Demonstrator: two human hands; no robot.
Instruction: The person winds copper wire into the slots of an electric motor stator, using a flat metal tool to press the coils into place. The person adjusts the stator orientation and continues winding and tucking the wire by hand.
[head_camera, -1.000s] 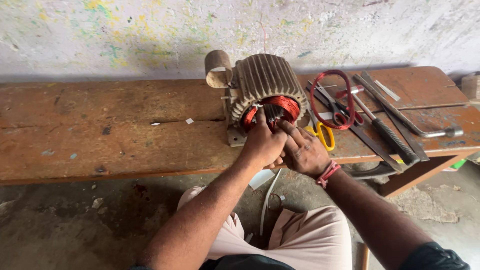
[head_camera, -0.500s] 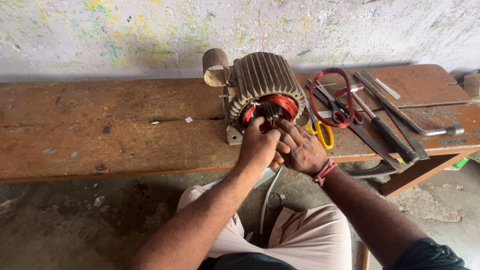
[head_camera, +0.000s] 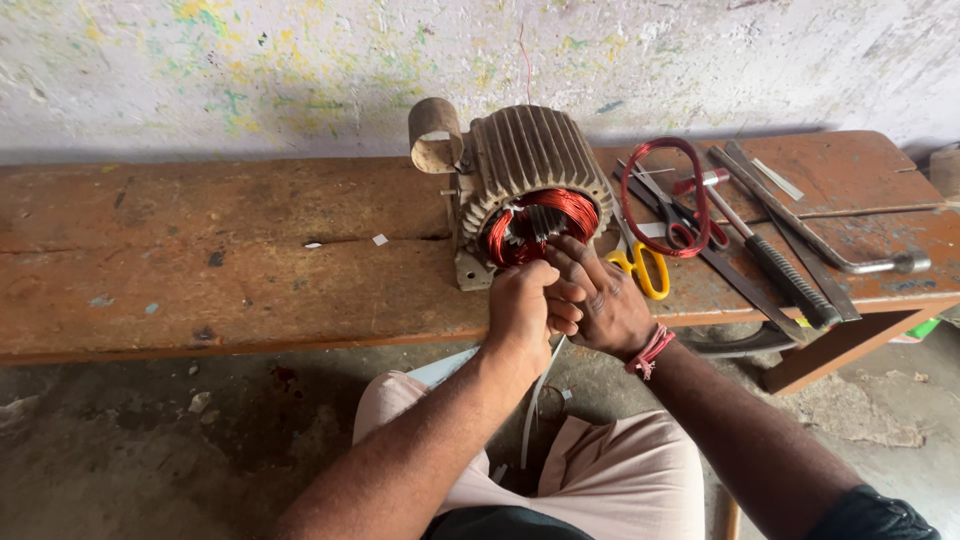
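Note:
A grey ribbed motor housing lies on its side on a worn wooden bench, its open end with red copper windings facing me. My left hand is curled in a fist just below the opening, pressed against my right hand. The right hand's fingers reach up to the lower edge of the windings. A thin white strip hangs down from under the two hands; the left hand seems to hold it. A red thread band sits on my right wrist.
Right of the motor lie a loop of red wire, yellow-handled scissors, a file with a black handle, flat metal bars and a metal rod. A cardboard tube stands behind the motor. A paint-flecked wall is close behind.
My left hand's fingers have drawn back out of the windings and curled into a fist below the opening. Both hands sit slightly lower.

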